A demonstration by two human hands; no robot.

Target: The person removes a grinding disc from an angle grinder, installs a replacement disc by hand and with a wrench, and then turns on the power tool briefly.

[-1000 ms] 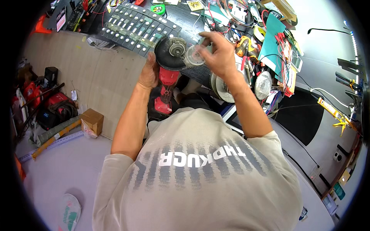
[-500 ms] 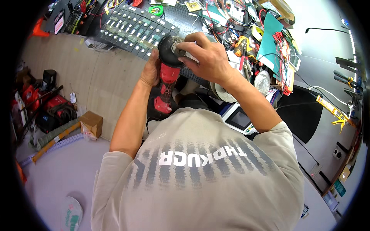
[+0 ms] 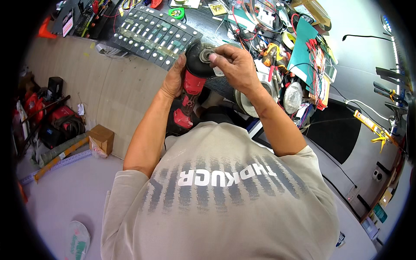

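Lowering since a second ago, the right hand [image 3: 236, 65] is pinching a round nut [image 3: 206, 55] onto the hub; left hand [image 3: 175, 80] fingers are wrapping the red angle grinder [image 3: 193, 82], steadying it over the desk [image 3: 225, 26].

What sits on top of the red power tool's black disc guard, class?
A small round metal nut sits at the hub of the black guard. The right hand pinches it; the left hand grips the red power tool. The spindle underneath is covered.

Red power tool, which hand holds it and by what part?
The left hand grips the red power tool around its body below the black head; the right hand pinches the round fitting on the head.
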